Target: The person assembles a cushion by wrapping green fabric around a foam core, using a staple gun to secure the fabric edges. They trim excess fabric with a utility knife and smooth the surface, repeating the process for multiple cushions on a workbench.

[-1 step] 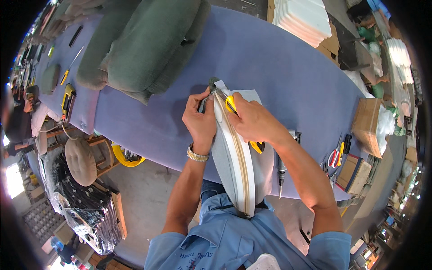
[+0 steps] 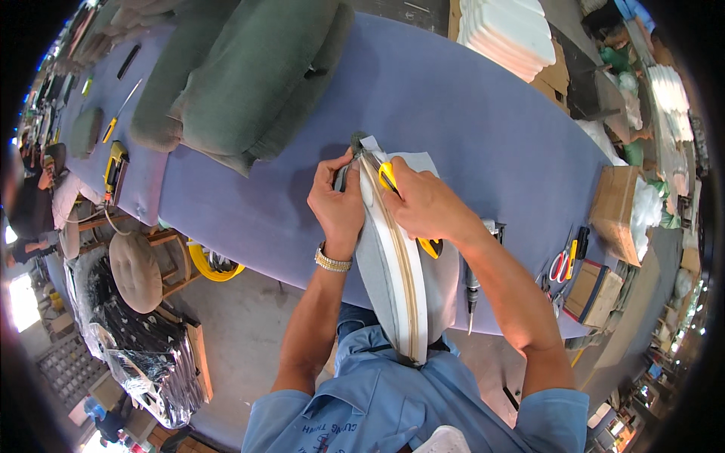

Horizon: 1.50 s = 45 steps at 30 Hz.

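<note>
A long curved upholstery panel (image 2: 411, 291) stands on edge against my body, its layered rim showing tan board between white foam, with grey cloth at the sides. My left hand (image 2: 337, 200) is closed on its far end, where dark green fabric (image 2: 357, 140) sticks out between thumb and fingers. In my right hand (image 2: 429, 200) is a yellow-handled utility knife (image 2: 387, 177), held against the rim close to that end; the fist covers its middle, and more yellow shows below. Pale lining cloth (image 2: 420, 161) spreads out behind the right hand.
Green cushions (image 2: 245, 90) lie at the far left of the blue-covered table (image 2: 453, 98). A pneumatic driver (image 2: 473, 283) lies right of my right forearm, with scissors (image 2: 559, 266) and a cardboard box (image 2: 613, 202) beyond. A staple gun (image 2: 115, 167) and screwdriver (image 2: 111, 128) are far left.
</note>
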Each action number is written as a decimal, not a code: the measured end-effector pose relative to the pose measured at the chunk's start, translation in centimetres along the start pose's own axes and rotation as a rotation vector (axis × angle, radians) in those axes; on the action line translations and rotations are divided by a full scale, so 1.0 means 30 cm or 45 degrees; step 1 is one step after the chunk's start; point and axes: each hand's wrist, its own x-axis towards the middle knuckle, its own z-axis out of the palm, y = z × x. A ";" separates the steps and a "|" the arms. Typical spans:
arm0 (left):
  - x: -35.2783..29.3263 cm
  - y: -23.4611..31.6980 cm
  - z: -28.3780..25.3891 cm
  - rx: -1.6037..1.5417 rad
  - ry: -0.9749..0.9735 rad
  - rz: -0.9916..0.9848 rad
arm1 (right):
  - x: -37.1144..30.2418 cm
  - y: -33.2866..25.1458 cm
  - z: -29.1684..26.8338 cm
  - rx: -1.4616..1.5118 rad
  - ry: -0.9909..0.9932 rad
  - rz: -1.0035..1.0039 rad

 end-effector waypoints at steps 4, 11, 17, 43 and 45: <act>0.033 0.025 0.001 0.148 0.015 0.058 | 0.007 0.016 0.011 0.112 0.087 0.037; 0.059 0.017 -0.026 0.079 -0.062 0.016 | -0.002 0.020 0.006 0.238 0.071 -0.009; 0.067 -0.001 -0.026 0.101 -0.060 -0.100 | -0.006 0.016 0.006 0.247 0.088 0.002; 0.055 0.097 0.032 0.307 -0.238 -0.165 | -0.001 0.160 -0.128 -0.300 0.602 -0.706; -0.008 0.110 0.025 0.287 -0.284 -0.201 | 0.109 0.080 -0.132 -0.395 0.424 -0.821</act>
